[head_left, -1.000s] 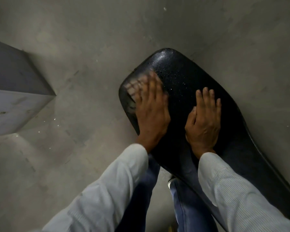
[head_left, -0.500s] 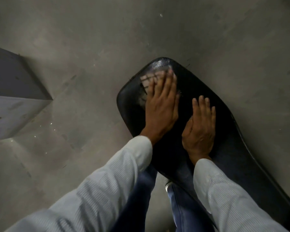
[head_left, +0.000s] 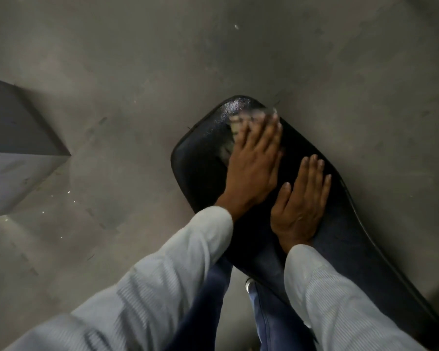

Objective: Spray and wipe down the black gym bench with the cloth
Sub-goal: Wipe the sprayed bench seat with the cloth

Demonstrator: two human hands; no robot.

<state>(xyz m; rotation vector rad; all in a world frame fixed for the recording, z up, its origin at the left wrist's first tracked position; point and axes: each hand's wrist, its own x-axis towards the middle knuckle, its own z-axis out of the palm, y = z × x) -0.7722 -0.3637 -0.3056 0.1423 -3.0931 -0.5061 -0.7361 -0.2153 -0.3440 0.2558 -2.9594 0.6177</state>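
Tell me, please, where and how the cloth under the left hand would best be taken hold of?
Probably by its far edge, pinched from above. The cloth lies flat on the black bench with the left hand pressing most of it; only the blurred edge beyond the fingertips shows free. The right hand rests flat beside it.

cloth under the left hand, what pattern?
Light with a darker check grid, blurred; cloth shows past the left hand in the head view.

support: black bench (head_left: 345,249) on grey floor (head_left: 137,72) | on bench: cloth (head_left: 235,122), both hands flat
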